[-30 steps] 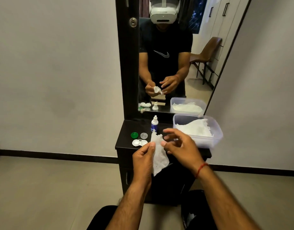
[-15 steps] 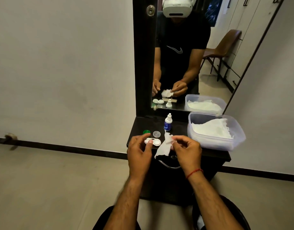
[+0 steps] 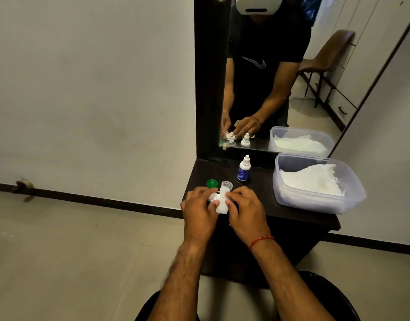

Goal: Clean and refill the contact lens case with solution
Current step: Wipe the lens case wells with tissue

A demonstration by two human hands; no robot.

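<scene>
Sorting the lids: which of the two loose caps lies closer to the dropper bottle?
The clear cap, just right of the green cap, on the side toward the dropper bottle.

The left hand and right hand are closing together over the dark wooden tabletop, now bunching the previously hanging white paper tissue onto the white plastic contact lens case.

The lens case lay mostly hidden under the tissue, the left hand and the right hand; the bottle label was too small to read.
</scene>
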